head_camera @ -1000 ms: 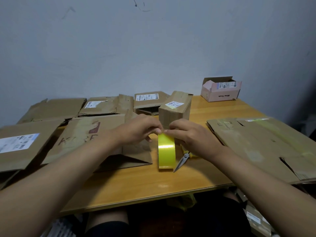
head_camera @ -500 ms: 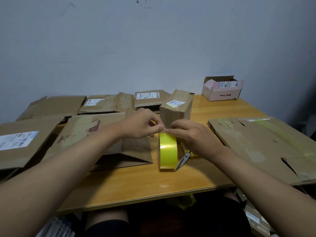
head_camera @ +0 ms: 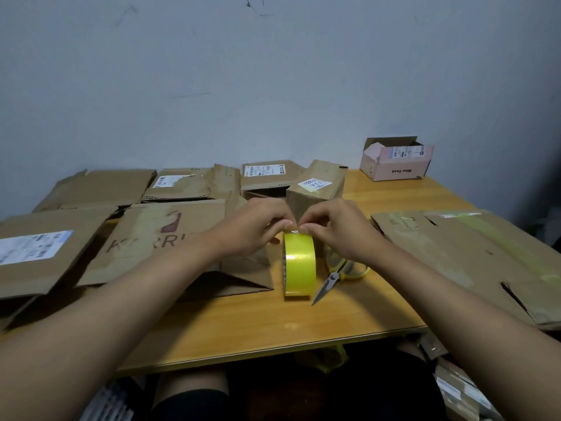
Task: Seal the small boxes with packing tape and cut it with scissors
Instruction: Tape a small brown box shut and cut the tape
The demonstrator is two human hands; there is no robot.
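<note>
The tape roll is stood on edge on the worktop, just in front of the small box. Its top edge is pinched by the fingertips of both hands, left hand and right hand, apparently to lift the free end; whether any tape is peeled cannot be told. The scissors are laid touching or just beside the roll, ungripped. No fresh strip is seen on the box. Sealing and cutting are judged still to be done. Flattened cartons and a pink box are placed around.
</note>
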